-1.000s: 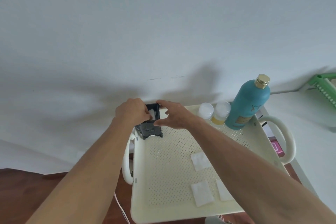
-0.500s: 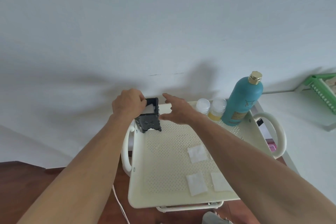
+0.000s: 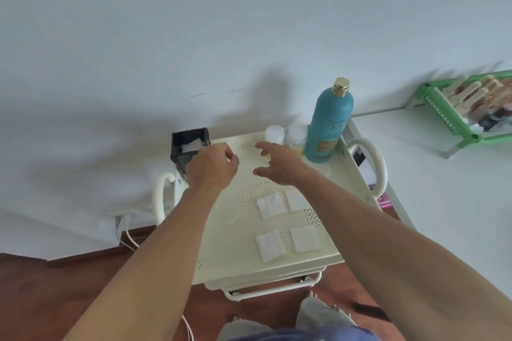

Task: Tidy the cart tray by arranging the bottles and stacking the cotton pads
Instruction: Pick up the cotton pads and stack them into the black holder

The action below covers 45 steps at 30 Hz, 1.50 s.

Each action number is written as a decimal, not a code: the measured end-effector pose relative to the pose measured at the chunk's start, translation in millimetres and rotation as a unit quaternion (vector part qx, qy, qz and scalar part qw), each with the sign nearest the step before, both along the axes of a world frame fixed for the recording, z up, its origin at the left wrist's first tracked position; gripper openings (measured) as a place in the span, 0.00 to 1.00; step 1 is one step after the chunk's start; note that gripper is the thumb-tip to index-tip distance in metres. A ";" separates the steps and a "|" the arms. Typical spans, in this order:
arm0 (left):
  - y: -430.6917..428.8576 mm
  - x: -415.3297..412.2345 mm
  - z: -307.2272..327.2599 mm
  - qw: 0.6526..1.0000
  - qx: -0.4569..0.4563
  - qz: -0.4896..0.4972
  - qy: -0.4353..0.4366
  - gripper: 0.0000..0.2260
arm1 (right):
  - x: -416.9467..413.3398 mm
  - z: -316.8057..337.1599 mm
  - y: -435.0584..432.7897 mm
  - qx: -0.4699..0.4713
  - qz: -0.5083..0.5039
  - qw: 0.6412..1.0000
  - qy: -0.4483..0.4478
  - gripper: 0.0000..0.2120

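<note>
A cream perforated cart tray (image 3: 235,232) lies below me. In its back left corner stands a black holder (image 3: 188,141) with a white cotton pad inside. My left hand (image 3: 212,169) hovers just in front of the holder, fingers loosely curled, holding nothing. My right hand (image 3: 279,166) is spread open over the middle of the tray. Several square cotton pads lie loose on the tray, two nearer (image 3: 270,245) (image 3: 304,238) and others further back (image 3: 271,204). In the back right corner a tall teal bottle (image 3: 331,124) stands beside two small clear-capped bottles (image 3: 274,134) (image 3: 297,138).
The tray has looped handles on the left (image 3: 159,196) and right (image 3: 376,169). A white wall is right behind it. A green rack (image 3: 465,116) with items sits on a white surface at right. White cables (image 3: 124,230) run down to the wooden floor.
Both hands have come off the black holder. My right hand drew back to the right over the tray, and my left slid forward, off the holder's top. More of the tray shows.
</note>
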<state>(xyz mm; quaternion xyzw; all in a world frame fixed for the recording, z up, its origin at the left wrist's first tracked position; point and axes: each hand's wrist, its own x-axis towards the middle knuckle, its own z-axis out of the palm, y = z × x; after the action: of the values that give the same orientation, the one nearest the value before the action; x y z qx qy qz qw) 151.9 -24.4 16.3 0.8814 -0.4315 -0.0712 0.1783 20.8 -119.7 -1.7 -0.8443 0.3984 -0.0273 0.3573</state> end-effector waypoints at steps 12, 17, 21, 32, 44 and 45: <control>3.7 -51.5 -72.1 0.981 0.175 -0.057 0.055 0.16 | -65.1 -41.7 -6.2 -0.018 -0.028 0.991 0.126 0.20; -1.8 -66.5 -85.3 0.977 0.196 -0.073 0.044 0.16 | -84.8 -62.6 -5.4 -0.029 -0.042 0.982 0.183 0.10; -3.5 -71.9 -93.3 0.975 0.200 -0.072 0.058 0.11 | -90.7 -74.9 -0.9 -0.043 -0.059 0.977 0.198 0.07; -7.4 -58.0 -82.6 0.982 0.162 -0.038 0.089 0.07 | -77.7 -65.0 -4.4 -0.062 -0.077 0.983 0.157 0.08; -2.6 -3.2 0.2 0.995 -0.037 -0.004 0.098 0.12 | -15.0 15.8 -14.6 -0.135 -0.069 0.988 0.012 0.08; -0.1 2.0 6.8 0.994 -0.054 -0.001 0.098 0.12 | -8.9 21.3 -14.3 -0.140 -0.065 0.988 0.001 0.08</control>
<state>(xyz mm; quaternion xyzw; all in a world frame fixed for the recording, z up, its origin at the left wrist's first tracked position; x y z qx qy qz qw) 153.9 -24.5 23.0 0.8587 -0.4163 -0.1341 0.2671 11.9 -134.0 19.6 -0.8584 0.4449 -0.1053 0.2326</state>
